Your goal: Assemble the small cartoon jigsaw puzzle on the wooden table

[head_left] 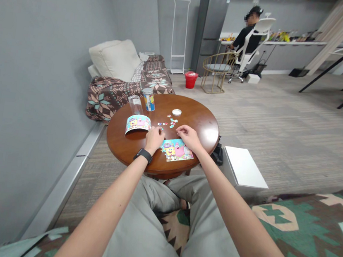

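On the round wooden table [192, 110] lies a jigsaw puzzle [176, 152] with cartoon figures, its left edge uneven. My left hand [154, 139], with a dark watch on the wrist, is at the puzzle's upper left, its fingers curled together. Over the puzzle's top edge is my right hand [188, 137], thumb and fingers drawn close. Whatever either hand may pinch is too small to make out. Several loose puzzle pieces [173, 123] are scattered just beyond the hands. A curved picture sheet [139, 123] with the same cartoon scene stands left of my left hand.
At the table's back left are a clear jar [136, 106] and a printed canister [149, 100]. A round lid [176, 112] lies behind the pieces. A white box [244, 166] stands right of the table. Farther off, a person [245, 35] sits by a counter.
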The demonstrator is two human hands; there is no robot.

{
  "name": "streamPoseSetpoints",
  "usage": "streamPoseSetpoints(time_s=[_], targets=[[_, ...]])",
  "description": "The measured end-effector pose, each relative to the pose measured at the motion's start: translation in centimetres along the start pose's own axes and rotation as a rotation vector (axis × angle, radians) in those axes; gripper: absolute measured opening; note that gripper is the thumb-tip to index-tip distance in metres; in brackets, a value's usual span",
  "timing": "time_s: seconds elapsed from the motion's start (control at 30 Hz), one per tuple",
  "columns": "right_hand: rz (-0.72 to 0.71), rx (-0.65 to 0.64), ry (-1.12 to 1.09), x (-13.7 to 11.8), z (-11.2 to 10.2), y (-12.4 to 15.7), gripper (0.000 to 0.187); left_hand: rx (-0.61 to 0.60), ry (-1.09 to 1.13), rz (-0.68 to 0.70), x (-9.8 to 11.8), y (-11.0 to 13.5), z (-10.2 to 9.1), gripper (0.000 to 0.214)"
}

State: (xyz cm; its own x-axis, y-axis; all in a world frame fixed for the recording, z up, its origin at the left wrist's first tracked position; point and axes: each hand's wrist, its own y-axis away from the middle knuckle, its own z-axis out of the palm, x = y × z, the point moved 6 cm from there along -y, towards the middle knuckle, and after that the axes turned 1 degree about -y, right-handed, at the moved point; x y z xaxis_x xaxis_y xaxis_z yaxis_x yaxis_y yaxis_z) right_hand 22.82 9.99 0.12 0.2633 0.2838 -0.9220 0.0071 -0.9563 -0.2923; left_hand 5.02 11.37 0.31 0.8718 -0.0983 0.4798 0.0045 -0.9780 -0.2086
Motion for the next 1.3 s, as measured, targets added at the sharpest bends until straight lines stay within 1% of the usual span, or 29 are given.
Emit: streamPoseSetpoints(time_s=[0.1, 0.2, 0.4, 0.57, 0.7, 0.77, 0.93, 1.07, 1.17, 1.3], targets=[[0.005, -0.003, -0.002, -0.1, 0.0, 0.0, 0.011, -0.01, 0.0, -0.008, 0.2, 0.1, 0.0, 0.027], [0.015, -0.003, -0.006, -0.1, 0.0, 0.1, 0.012, 0.004, 0.013, -0.014, 0.3, 0.3, -0.2, 0.03], [0.014, -0.003, -0.013, -0.1, 0.0, 0.1, 0.011, -0.042, -0.03, -0.003, 0.5, 0.5, -0.2, 0.029], [0.031, -0.003, -0.011, -0.1, 0.0, 0.0, 0.01, -0.036, -0.053, 0.014, 0.5, 0.4, -0.1, 0.034], [0.036, -0.009, -0.013, -0.3, 0.0, 0.1, 0.01, -0.055, -0.04, 0.021, 0.5, 0.5, -0.1, 0.025], [0.03, -0.013, -0.016, -0.2, 0.0, 0.1, 0.01, -0.045, -0.021, 0.011, 0.5, 0.5, -0.1, 0.022], [0.036, -0.009, -0.03, 0.3, -0.1, -0.1, 0.01, 0.003, 0.057, -0.03, 0.1, 0.4, -0.2, 0.03], [0.069, 0.015, -0.108, 0.8, -0.2, -0.5, 0.011, 0.027, 0.066, -0.02, 0.0, 0.3, -0.3, 0.022], [0.094, 0.041, -0.164, 1.3, -0.3, -0.9, 0.011, 0.002, 0.051, -0.012, 0.1, 0.3, -0.3, 0.021], [0.127, 0.054, -0.158, 1.6, -0.3, -1.1, 0.01, -0.044, 0.058, -0.009, 0.2, 0.3, -0.2, 0.022]])
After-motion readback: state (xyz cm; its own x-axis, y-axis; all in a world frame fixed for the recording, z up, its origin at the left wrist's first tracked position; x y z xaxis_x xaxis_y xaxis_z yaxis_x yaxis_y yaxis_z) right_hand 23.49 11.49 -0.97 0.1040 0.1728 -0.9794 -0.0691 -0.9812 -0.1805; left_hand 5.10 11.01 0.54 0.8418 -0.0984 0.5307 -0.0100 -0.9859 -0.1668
